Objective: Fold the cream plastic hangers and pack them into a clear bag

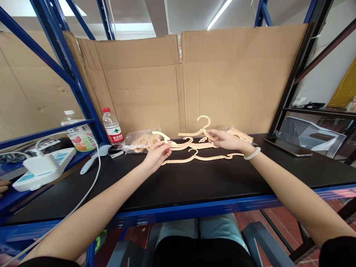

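Note:
My left hand (158, 154) pinches the end of a curved cream plastic hook piece (161, 135) just above the black tabletop (194, 181). My right hand (226, 140), with a white bead bracelet on the wrist, grips a cream plastic hanger (200, 128) near its middle and holds it up, hook pointing upward. Two more cream hangers lie flat on the table between my hands: one (201, 157) nearer me and another (191, 144) behind it.
A clear bag of cream parts (140, 141) lies at the left, another bag (240, 134) behind my right hand. A water bottle (112, 127), a white brush (96, 157), a white cable (89, 185) and a phone (289, 147) are on the table. Cardboard (178, 81) walls the back.

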Action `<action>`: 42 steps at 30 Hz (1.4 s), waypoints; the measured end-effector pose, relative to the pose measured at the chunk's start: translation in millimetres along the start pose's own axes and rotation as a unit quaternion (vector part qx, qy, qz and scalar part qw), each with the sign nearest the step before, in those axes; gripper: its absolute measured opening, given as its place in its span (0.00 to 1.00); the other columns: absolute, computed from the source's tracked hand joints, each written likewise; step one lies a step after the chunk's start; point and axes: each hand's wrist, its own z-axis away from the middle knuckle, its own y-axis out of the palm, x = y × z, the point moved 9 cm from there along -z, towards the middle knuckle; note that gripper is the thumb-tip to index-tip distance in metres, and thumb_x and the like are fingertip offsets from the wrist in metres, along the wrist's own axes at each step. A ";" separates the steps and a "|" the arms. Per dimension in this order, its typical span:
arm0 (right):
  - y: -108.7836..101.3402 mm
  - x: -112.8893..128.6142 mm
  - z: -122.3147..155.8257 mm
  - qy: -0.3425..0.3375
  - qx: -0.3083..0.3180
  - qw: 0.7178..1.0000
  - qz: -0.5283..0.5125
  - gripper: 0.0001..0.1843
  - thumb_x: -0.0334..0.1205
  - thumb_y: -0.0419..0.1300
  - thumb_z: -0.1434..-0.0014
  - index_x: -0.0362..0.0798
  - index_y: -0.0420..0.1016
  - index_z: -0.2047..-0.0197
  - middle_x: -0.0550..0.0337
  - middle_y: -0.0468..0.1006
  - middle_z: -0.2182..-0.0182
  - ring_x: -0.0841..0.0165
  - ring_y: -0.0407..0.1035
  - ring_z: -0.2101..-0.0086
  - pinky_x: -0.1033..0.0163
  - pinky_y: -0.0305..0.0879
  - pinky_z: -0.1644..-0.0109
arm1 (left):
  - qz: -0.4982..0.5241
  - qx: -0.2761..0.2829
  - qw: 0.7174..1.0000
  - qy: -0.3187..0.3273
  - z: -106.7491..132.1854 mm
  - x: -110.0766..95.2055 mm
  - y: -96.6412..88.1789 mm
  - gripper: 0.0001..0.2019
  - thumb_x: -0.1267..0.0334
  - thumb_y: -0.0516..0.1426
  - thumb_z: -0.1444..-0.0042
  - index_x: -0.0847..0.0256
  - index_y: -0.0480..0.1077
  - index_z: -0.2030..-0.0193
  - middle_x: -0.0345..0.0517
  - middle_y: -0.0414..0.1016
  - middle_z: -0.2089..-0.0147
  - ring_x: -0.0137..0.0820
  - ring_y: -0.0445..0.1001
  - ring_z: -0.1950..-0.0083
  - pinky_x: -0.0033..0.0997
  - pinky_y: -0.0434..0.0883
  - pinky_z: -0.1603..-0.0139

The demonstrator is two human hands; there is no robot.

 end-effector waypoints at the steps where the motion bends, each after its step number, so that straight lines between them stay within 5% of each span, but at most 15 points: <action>1: -1.0 2.1 0.9 -0.008 -0.008 1.000 0.012 0.22 0.34 0.54 0.44 0.49 0.66 0.44 0.58 0.73 0.62 0.68 0.67 0.67 0.64 0.64 0.65 | -0.004 -0.001 1.000 -0.005 0.0 1.0 -0.1 0.09 0.65 0.69 0.57 0.66 0.75 0.70 0.39 0.70 0.76 0.21 0.68 0.72 0.19 0.68 0.69; 7: 1.5 17.5 2.9 -0.033 -0.003 0.998 0.047 0.14 0.50 0.50 0.35 0.48 0.66 0.60 0.64 0.65 0.74 0.71 0.59 0.74 0.64 0.57 0.68 | -0.022 0.006 0.999 -0.028 -0.8 9.4 -0.4 0.09 0.65 0.69 0.55 0.66 0.75 0.69 0.43 0.74 0.71 0.22 0.72 0.69 0.22 0.71 0.64; 15: 5.3 22.8 6.9 -0.020 0.002 1.000 0.013 0.15 0.47 0.48 0.35 0.48 0.63 0.69 0.61 0.69 0.71 0.71 0.61 0.73 0.64 0.60 0.67 | -0.011 0.028 0.999 -0.023 -1.1 13.2 1.6 0.09 0.67 0.69 0.57 0.68 0.76 0.70 0.44 0.73 0.70 0.23 0.70 0.69 0.24 0.70 0.64; 20: 6.1 31.6 9.5 -0.033 0.001 0.999 0.020 0.25 0.55 0.46 0.34 0.48 0.65 0.76 0.60 0.68 0.76 0.72 0.60 0.75 0.64 0.61 0.67 | -0.010 0.049 0.999 -0.011 -1.3 12.1 4.1 0.10 0.66 0.69 0.56 0.66 0.77 0.67 0.40 0.70 0.72 0.21 0.67 0.71 0.23 0.67 0.66; 30: 12.5 40.7 14.6 -0.006 0.024 0.999 -0.032 0.24 0.57 0.51 0.37 0.46 0.70 0.74 0.63 0.67 0.82 0.77 0.53 0.84 0.68 0.48 0.82 | 0.002 0.081 0.997 -0.012 2.3 10.3 10.7 0.12 0.65 0.70 0.57 0.63 0.72 0.67 0.39 0.73 0.69 0.25 0.72 0.66 0.28 0.70 0.57; 37: 13.4 46.8 14.6 -0.031 0.013 0.999 -0.016 0.22 0.54 0.52 0.37 0.46 0.74 0.70 0.63 0.69 0.79 0.78 0.52 0.83 0.68 0.47 0.81 | 0.001 0.143 0.989 -0.038 7.9 12.6 22.4 0.12 0.65 0.66 0.51 0.61 0.66 0.66 0.47 0.76 0.52 0.34 0.79 0.59 0.38 0.72 0.51; 42: 15.3 51.5 15.3 -0.041 0.022 0.999 -0.018 0.23 0.53 0.53 0.37 0.45 0.69 0.76 0.57 0.76 0.68 0.80 0.51 0.83 0.67 0.48 0.81 | 0.000 0.134 0.990 -0.040 7.5 13.5 21.8 0.13 0.67 0.67 0.53 0.62 0.66 0.68 0.46 0.77 0.57 0.34 0.80 0.61 0.34 0.73 0.54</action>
